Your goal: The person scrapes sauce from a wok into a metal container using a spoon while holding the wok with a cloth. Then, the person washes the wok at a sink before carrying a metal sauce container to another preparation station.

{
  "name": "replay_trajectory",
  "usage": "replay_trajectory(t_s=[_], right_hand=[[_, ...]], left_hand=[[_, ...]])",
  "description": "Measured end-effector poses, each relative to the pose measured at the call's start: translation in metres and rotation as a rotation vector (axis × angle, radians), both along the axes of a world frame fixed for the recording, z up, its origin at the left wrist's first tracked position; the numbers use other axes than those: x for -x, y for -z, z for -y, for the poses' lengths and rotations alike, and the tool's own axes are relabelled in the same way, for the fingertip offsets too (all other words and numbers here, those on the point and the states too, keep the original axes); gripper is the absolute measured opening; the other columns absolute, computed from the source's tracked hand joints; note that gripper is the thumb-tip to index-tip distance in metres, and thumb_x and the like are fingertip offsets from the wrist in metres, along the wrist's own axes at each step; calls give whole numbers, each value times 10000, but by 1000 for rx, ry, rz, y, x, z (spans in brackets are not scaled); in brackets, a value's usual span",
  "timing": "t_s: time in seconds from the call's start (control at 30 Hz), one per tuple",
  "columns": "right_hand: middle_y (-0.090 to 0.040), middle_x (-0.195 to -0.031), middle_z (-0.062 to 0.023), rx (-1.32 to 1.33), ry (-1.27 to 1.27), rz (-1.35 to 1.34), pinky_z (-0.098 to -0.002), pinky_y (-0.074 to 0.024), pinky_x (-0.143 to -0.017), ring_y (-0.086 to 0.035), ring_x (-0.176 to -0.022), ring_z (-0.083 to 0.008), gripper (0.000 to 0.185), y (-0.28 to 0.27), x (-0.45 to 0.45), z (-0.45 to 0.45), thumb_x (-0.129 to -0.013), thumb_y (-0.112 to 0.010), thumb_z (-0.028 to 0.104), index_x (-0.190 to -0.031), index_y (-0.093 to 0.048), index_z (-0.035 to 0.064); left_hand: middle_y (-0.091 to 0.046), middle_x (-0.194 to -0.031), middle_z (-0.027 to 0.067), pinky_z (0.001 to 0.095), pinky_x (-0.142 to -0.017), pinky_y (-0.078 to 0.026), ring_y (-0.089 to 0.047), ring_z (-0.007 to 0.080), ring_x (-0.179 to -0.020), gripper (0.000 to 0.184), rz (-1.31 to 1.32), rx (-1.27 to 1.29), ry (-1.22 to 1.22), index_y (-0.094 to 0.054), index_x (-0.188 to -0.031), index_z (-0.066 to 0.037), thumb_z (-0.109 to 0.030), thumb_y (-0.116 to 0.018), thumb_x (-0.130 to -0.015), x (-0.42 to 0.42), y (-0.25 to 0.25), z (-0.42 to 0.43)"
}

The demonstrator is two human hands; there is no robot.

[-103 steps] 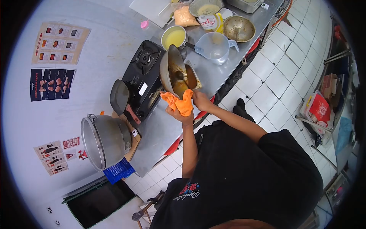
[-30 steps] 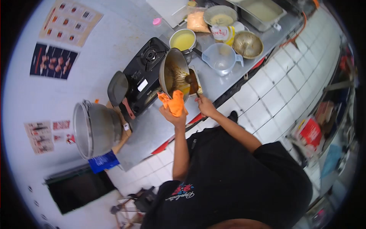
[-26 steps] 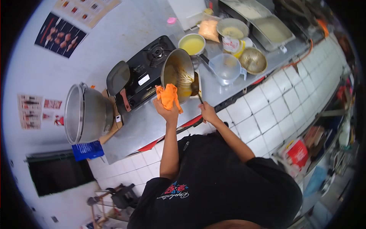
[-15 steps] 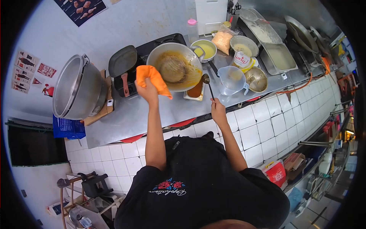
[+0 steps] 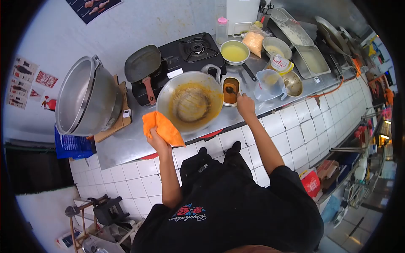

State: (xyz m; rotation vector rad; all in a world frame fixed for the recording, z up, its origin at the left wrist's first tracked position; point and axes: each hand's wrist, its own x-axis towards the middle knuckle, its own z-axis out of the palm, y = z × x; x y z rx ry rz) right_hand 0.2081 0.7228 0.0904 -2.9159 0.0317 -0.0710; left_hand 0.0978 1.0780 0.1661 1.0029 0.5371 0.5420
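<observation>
Right hand point(image 5: 245, 105) | gripping ladle point(image 5: 230, 90), now inside tray point(image 5: 230, 104) | left hand point(image 5: 159, 141) clutching orange cloth point(image 5: 163, 126)

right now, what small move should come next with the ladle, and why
Probably lift the ladle from the sauce container and scrape the wok: orange-brown residue coats its inside, the right hand holds the ladle, and the left hand holds an orange cloth by its rim.

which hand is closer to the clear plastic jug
Right. The right hand, holding the ladle, is just left of the jug; the left hand, gripping an orange cloth, is farther off by the wok's near left edge.
</observation>
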Motion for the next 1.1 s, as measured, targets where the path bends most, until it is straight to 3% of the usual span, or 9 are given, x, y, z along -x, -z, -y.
replay_trajectory(t_s=[0.2, 0.47, 0.57, 0.7, 0.77, 0.93, 0.97, 1.03, 1.1], right_hand=[[-683, -949, -227, 128, 25, -164, -468, -568, -758, -688, -882, -394, 158, -26, -13, -9, -856, -551, 79, -927, -677, 18], [-682, -904, -257, 15, -60, -117, -535, -521, -830, -661, -890, -428, 218, 25, -45, -1, -884, -542, 167, -926, -689, 12], [-656, -1039, -274, 67, 45, -272, -510, -533, -844, -658, -982, -408, 207, -18, -19, -13, -884, -531, 119, -993, -669, 10], [-613, -1092, -209, -16, 27, 133, -453, -503, -892, -614, -1032, -369, 240, -17, 11, -16, -895, -577, 152, -1105, -660, 69], [-589, -1091, -168, -31, 13, 509, -417, -488, -896, -592, -1027, -348, 260, -53, 62, -27, -899, -603, 164, -1146, -652, 96], [-577, -1029, -171, -669, 374, 590, -399, -482, -843, -593, -962, -326, 225, -56, 309, -19, -885, -615, 65, -1106, -650, 43], [-587, -1015, -157, -558, 484, 551, -372, -491, -819, -606, -930, -303, 199, -21, 380, -11, -884, -616, 69, -1076, -662, 46], [-604, -979, -134, -795, 766, 425, -363, -506, -777, -614, -901, -268, 169, 8, 533, -17, -892, -604, 108, -1037, -685, 79], [-623, -913, -122, -696, 1019, 443, -348, -523, -676, -627, -778, -230, 161, 57, 679, -27, -894, -593, 107, -1003, -712, 106]], left_hand=[[-597, -1147, 117, 375, -854, -560, -648, 246, -1005, 365, -46, 80, 89, -487, -1235, 2, -152, -460, -905, 57, 3, -47], [-577, -1189, 130, 380, -891, -544, -624, 255, -1057, 384, -82, 29, 118, -481, -1254, 1, -132, -444, -895, 125, -1, -82], [-577, -1190, 129, 378, -893, -543, -624, 253, -1056, 382, -82, 20, 179, -484, -1250, -5, -130, -445, -891, 141, -1, -87], [-580, -1183, 118, 371, -888, -543, -626, 245, -1048, 378, -37, -7, 251, -486, -1244, -12, -128, -454, -886, 146, -3, -79], [-582, -1177, 110, 367, -882, -545, -629, 240, -1040, 378, -25, -7, 291, -484, -1245, -15, -125, -461, -884, 154, 0, -67], [-596, -1158, 96, 363, -850, -554, -639, 227, -1016, 376, 38, -16, 518, -485, -1252, -39, -130, -473, -887, 192, 17, -16], [-599, -1155, 94, 364, -847, -555, -641, 227, -1014, 374, 72, -12, 607, -487, -1253, -45, -136, -470, -890, 201, 24, 2], [-612, -1131, 81, 373, -835, -557, -645, 221, -978, 344, 31, 27, 743, -506, -1243, -75, -227, -458, -937, 235, 23, 41], [-616, -1129, 74, 377, -837, -557, -648, 224, -965, 360, -50, 76, 933, -512, -1245, -84, -295, -452, -959, 270, 29, 80]])
